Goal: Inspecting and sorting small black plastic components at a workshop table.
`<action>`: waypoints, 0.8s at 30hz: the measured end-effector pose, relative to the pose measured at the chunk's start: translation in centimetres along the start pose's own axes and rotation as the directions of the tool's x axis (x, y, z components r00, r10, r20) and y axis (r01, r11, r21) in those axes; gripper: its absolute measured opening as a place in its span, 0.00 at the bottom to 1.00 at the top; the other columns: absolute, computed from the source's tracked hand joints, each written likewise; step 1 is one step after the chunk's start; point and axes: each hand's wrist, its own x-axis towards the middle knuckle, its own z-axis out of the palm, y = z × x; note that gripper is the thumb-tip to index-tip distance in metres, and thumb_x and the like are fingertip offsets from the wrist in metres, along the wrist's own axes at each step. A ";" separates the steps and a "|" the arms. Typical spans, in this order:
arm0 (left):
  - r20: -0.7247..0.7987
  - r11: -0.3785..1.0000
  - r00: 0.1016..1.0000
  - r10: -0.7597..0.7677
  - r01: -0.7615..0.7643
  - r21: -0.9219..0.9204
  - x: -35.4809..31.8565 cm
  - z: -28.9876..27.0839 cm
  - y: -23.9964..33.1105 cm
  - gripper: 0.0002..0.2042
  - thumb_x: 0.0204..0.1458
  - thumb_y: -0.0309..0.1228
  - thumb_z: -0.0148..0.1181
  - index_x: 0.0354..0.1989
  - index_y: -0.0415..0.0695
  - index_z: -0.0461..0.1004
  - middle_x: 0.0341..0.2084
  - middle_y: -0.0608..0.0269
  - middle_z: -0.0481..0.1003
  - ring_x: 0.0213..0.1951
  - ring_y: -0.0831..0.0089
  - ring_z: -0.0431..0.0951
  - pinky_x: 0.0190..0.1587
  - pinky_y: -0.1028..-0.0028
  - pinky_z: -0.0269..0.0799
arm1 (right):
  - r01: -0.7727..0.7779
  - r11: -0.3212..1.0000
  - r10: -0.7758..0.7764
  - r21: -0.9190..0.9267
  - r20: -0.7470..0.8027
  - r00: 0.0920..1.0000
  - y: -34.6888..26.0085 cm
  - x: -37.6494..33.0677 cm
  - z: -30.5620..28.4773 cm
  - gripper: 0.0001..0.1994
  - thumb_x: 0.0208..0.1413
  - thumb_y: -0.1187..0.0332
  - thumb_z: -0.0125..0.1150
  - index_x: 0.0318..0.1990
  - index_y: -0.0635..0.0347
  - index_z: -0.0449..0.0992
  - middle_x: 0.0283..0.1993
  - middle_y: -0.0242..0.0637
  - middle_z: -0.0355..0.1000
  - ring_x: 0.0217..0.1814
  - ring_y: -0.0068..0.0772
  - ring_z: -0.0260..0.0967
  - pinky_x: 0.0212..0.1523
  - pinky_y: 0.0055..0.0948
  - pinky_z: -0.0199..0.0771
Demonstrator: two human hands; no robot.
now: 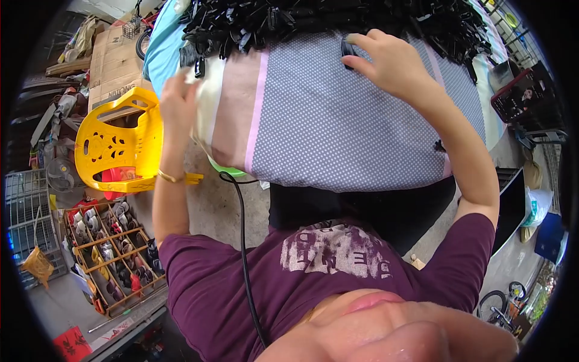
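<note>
Across the far side of the cloth-covered table (356, 120) spreads a heap of black straps with plastic buckles (271, 21). My right hand (389, 63) reaches over the grey dotted cloth, its thumb and fingers closed on a small black strap bundle (348, 50) just in front of the heap. At the table's left edge is my left hand (178, 99), with its fingertips blurred. Close by those fingertips, a black buckle (199, 67) hangs beside a dark strap bundle (188, 55); whether the hand grips either one, I cannot tell.
A yellow plastic chair (117, 142) stands left of the table, above a wooden rack of shoes (117, 259). A black cable (241, 241) runs past my body. On the right are a phone (522, 96) with a lit screen and a black panel (509, 208).
</note>
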 end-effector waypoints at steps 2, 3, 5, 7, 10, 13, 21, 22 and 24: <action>-0.099 0.994 0.989 -0.105 0.101 -0.048 3.1 0.8 -4.8 0.15 0.51 0.37 0.58 0.41 0.39 0.74 0.33 0.51 0.73 0.36 0.55 0.73 0.41 0.64 0.69 | 0.045 0.998 -0.043 0.043 -0.035 0.998 1.0 1.3 2.7 0.13 0.51 0.63 0.59 0.43 0.56 0.75 0.38 0.37 0.74 0.36 0.37 0.72 0.38 0.32 0.73; -0.144 0.992 0.981 -0.128 0.129 -0.003 4.5 0.6 -7.3 0.15 0.51 0.38 0.58 0.40 0.39 0.75 0.32 0.50 0.74 0.34 0.56 0.74 0.40 0.64 0.69 | 0.105 0.989 -0.098 0.105 -0.076 0.992 0.8 1.8 3.2 0.13 0.51 0.64 0.58 0.43 0.57 0.74 0.36 0.37 0.74 0.36 0.37 0.72 0.38 0.33 0.73; -0.076 0.982 0.981 -0.181 0.184 0.040 6.3 0.7 -12.2 0.16 0.51 0.39 0.57 0.41 0.39 0.74 0.34 0.50 0.74 0.37 0.55 0.73 0.42 0.64 0.68 | 0.215 0.963 -0.204 0.164 -0.081 0.976 -0.4 1.8 2.1 0.11 0.49 0.68 0.57 0.40 0.58 0.75 0.32 0.38 0.74 0.35 0.38 0.72 0.38 0.34 0.72; 0.008 0.975 0.976 -0.219 0.218 0.046 7.1 2.0 -12.3 0.17 0.52 0.40 0.57 0.42 0.39 0.74 0.36 0.49 0.73 0.40 0.55 0.72 0.45 0.64 0.67 | 0.269 0.943 -0.270 0.195 -0.023 0.963 -0.7 0.1 0.9 0.11 0.46 0.71 0.56 0.39 0.58 0.74 0.31 0.39 0.73 0.33 0.38 0.71 0.37 0.35 0.72; -0.250 0.986 0.960 0.123 -0.091 0.138 6.0 3.6 -6.8 0.18 0.54 0.41 0.53 0.46 0.40 0.72 0.48 0.47 0.68 0.53 0.51 0.63 0.57 0.58 0.54 | 0.274 0.823 -0.418 0.498 0.205 0.885 -1.6 -4.5 -2.8 0.11 0.42 0.73 0.56 0.37 0.58 0.74 0.31 0.40 0.72 0.33 0.40 0.71 0.35 0.35 0.71; -0.061 0.995 0.993 0.101 -0.102 -0.011 2.8 3.4 -2.5 0.25 0.54 0.47 0.51 0.53 0.39 0.66 0.52 0.45 0.64 0.57 0.49 0.59 0.60 0.58 0.50 | 0.183 0.684 -0.631 0.706 0.447 0.635 -2.0 -9.2 -5.0 0.14 0.40 0.70 0.59 0.38 0.57 0.73 0.31 0.39 0.72 0.34 0.43 0.71 0.35 0.36 0.71; 0.174 0.998 0.982 -0.068 0.065 0.023 4.6 7.3 2.7 0.40 0.52 0.58 0.46 0.61 0.32 0.54 0.60 0.37 0.52 0.65 0.49 0.48 0.65 0.63 0.42 | 0.206 0.879 -0.475 0.429 0.760 0.443 -1.7 -15.2 -5.3 0.14 0.45 0.67 0.61 0.40 0.60 0.74 0.29 0.39 0.72 0.32 0.44 0.71 0.31 0.36 0.72; 0.155 0.992 0.983 -0.100 0.110 -0.057 4.3 6.9 3.2 0.40 0.51 0.57 0.48 0.60 0.30 0.54 0.60 0.35 0.51 0.64 0.47 0.48 0.65 0.61 0.42 | 0.108 0.757 -0.603 0.644 0.625 0.495 -0.8 -13.8 -5.6 0.14 0.47 0.66 0.61 0.41 0.61 0.74 0.30 0.39 0.72 0.32 0.41 0.72 0.31 0.33 0.72; 0.106 0.982 0.989 -0.101 0.116 -0.146 3.8 6.7 4.0 0.40 0.50 0.54 0.53 0.59 0.28 0.53 0.60 0.33 0.48 0.64 0.46 0.47 0.65 0.60 0.43 | -0.011 0.546 -0.619 0.838 0.411 0.669 1.3 -10.9 -6.8 0.14 0.50 0.66 0.60 0.43 0.61 0.74 0.32 0.37 0.73 0.32 0.34 0.72 0.32 0.28 0.72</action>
